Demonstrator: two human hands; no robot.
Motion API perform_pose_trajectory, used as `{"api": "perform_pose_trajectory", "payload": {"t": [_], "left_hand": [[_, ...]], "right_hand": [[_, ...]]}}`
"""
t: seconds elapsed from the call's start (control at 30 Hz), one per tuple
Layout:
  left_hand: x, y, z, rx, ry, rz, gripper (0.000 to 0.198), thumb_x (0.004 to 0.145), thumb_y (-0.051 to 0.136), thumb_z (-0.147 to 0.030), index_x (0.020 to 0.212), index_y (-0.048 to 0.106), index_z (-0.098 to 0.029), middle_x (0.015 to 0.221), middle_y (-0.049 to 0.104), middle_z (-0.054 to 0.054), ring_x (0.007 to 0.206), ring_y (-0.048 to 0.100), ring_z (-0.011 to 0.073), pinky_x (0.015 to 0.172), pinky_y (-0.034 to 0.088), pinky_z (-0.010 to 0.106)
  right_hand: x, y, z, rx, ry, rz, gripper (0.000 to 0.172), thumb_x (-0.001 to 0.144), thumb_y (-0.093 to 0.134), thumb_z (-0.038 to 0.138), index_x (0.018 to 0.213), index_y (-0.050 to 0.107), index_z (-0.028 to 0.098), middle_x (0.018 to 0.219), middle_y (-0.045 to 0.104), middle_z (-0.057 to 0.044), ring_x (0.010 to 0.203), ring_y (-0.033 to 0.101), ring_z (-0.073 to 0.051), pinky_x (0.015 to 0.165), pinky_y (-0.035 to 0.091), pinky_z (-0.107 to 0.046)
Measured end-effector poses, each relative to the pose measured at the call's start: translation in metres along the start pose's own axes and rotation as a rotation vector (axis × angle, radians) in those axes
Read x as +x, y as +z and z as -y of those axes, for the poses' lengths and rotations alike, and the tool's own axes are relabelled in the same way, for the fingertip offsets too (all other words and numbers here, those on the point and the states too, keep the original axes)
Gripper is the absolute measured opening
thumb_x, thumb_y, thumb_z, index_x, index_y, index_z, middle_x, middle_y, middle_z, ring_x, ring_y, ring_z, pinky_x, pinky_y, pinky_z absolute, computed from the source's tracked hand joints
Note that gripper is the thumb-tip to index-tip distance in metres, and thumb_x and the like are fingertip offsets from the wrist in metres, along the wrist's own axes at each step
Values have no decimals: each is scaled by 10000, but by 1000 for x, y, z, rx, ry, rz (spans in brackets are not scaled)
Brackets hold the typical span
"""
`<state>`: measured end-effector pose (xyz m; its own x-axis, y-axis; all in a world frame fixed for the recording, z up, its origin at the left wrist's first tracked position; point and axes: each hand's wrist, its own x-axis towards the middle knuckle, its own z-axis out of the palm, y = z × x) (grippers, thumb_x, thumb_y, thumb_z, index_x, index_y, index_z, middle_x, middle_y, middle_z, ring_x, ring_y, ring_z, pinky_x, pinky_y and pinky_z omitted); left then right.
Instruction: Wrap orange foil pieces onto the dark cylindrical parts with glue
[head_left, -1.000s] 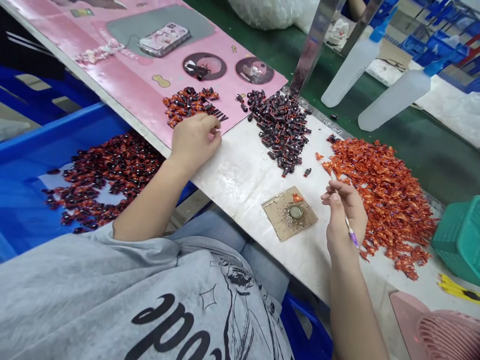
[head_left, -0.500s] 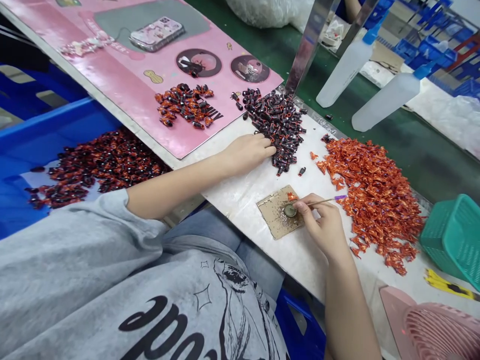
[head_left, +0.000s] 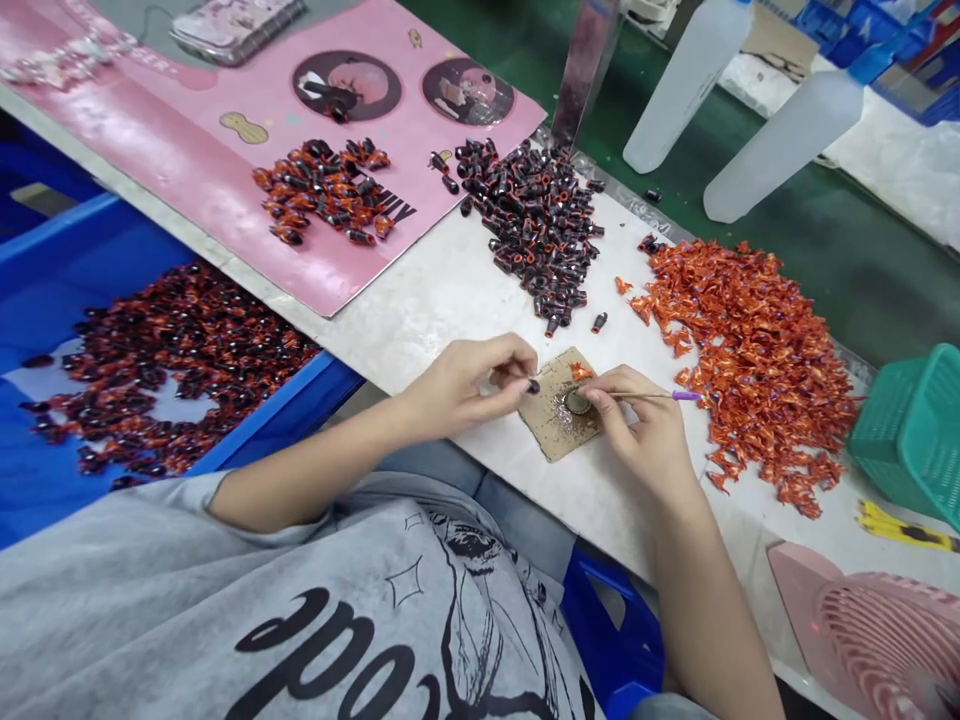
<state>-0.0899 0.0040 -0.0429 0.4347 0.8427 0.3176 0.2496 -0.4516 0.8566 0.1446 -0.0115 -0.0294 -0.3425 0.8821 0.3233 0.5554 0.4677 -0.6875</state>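
The person's left hand (head_left: 457, 390) is pinching a small dark cylindrical piece (head_left: 533, 386) between thumb and forefinger, while the right hand (head_left: 637, 430) grips a slim stick with a purple end (head_left: 660, 396), which points away to the right. Both hands meet over a square of glitter-flecked brown cardboard (head_left: 559, 405) that lies on the table. A round metal disc (head_left: 577, 402) sits on it, just beside the right fingertips, with a small orange scrap (head_left: 580, 371) near its top edge. The pale, marble-like tabletop (head_left: 457, 290) carries a heap of dark tubular pieces banded with orange (head_left: 532, 230) and, further right, a large drift of crinkled orange scraps (head_left: 757, 370). A glossy pink printed mat (head_left: 172, 130) overlaps the table's far left side, holding a smaller mixed pile of dark and orange pieces (head_left: 322, 190). Below it, a bright blue tray (head_left: 300, 405) is strewn with more dark-and-orange pieces (head_left: 172, 380). Beyond the table are two white plastic squeeze bottles with blue nozzles (head_left: 780, 145), a teal mesh basket (head_left: 911, 430) and a pink fan (head_left: 877, 640). Half a second ago, the left hand lay at the edge of the dark heap; now it has come across to the cardboard.
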Motion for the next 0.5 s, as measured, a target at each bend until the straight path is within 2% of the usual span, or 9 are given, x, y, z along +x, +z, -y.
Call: {"api": "perform_pose_trajectory", "payload": {"t": [0.07,0.17,0.27,0.37,0.5], "left_hand": [[-7,8,-1,-237,-77,-28,91,837,654,-252,815,633,-166,731,679,13,645,611,108,621,492,210],[-10,18,0,-585,-225,-127,237,764,808,-344,772,660,-160,731,721,35,665,671,127,645,545,225],[-5,25,2,-836,-362,-202,332,710,872,-418,761,672,-158,658,722,17,601,698,138,560,545,219],[1,28,3,-937,-421,-227,337,682,900,-403,747,687,-149,593,700,-3,543,690,129,472,500,185],[2,29,8,-986,-406,-260,315,653,926,-379,765,734,-155,677,737,-4,584,702,99,508,522,156]], "right_hand": [[0,5,-2,6,-7,-27,183,939,571,202,806,695,220,781,755,-42,742,706,-179,697,567,-314],[0,10,-5,9,-15,-52,178,949,560,219,825,688,218,800,755,-47,765,704,-182,716,561,-322],[-1,11,-7,-41,11,-54,135,945,555,239,895,678,213,840,746,-51,762,689,-184,705,539,-327],[-2,9,-7,-68,30,-42,117,935,552,258,883,648,214,809,716,-35,723,659,-177,667,500,-313],[-2,9,-6,-91,-9,-46,160,940,534,266,804,602,212,717,663,-15,653,614,-159,613,449,-293]]}}
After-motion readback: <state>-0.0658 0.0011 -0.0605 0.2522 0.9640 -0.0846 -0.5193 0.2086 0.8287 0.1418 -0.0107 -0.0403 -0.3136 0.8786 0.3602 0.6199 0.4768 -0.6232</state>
